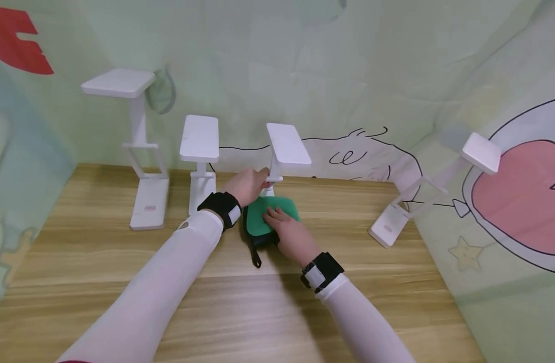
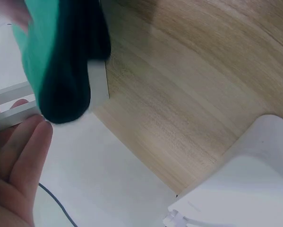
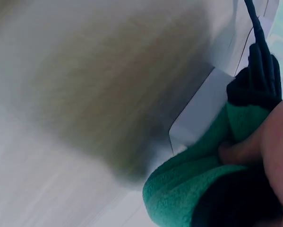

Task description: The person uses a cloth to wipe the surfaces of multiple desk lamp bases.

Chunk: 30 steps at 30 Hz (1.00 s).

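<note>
A small white folding desk lamp stands near the wall in the head view. My left hand grips its jointed arm, and in the left wrist view the fingers are curled round the pale arm bars. My right hand lies over a green cleaning cloth with dark edging and a hanging loop. The right wrist view shows the thumb pressed into a fold of the cloth, which wraps over the lamp's white base. Most of that base is hidden by the cloth.
Two more white lamps, a tall one and a shorter one, stand to the left. Another lamp leans at the right table edge. A printed cloth backdrop borders the wooden table.
</note>
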Each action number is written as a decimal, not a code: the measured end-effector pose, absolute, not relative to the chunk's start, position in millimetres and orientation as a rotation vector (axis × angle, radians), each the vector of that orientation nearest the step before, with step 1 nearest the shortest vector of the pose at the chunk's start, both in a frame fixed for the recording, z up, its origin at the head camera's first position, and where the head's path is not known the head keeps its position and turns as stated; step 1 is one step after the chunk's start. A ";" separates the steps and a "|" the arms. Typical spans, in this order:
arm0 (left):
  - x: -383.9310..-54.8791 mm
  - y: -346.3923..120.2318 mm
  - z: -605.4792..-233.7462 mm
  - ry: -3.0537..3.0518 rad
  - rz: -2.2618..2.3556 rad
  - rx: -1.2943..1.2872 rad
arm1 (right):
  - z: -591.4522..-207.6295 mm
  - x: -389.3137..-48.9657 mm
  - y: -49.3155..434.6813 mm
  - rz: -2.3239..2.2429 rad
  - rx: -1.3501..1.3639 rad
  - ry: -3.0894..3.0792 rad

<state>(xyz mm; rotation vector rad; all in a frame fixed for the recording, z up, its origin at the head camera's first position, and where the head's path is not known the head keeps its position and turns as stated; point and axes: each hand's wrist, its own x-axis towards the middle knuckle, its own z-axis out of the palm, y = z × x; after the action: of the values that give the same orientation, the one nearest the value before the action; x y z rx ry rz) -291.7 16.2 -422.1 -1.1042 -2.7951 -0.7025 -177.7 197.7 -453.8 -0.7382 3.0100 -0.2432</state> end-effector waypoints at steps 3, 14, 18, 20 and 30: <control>-292.7 14.7 -423.4 -2.789 -0.686 -1.092 | -451.1 -165.2 199.5 -0.212 -0.779 2.970; -287.1 16.3 -416.8 -2.863 -0.677 -1.049 | -446.9 -166.7 183.9 -0.210 -0.961 2.857; -289.2 15.6 -419.5 -2.842 -0.685 -1.040 | -453.0 -187.3 173.9 -0.277 -1.018 2.856; -290.1 15.7 -420.5 -2.847 -0.694 -1.029 | -457.1 -197.8 172.1 -0.331 -1.050 2.877; -288.5 16.2 -416.7 -2.966 -0.748 -1.007 | -465.7 -223.0 191.1 -0.461 -1.056 2.970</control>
<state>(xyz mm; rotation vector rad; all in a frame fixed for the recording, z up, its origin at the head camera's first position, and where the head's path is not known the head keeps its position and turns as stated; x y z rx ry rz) -288.5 16.2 -416.7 -1.0075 -2.9662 -0.7477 -223.0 191.1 -465.7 -1.0555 2.9700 -0.4615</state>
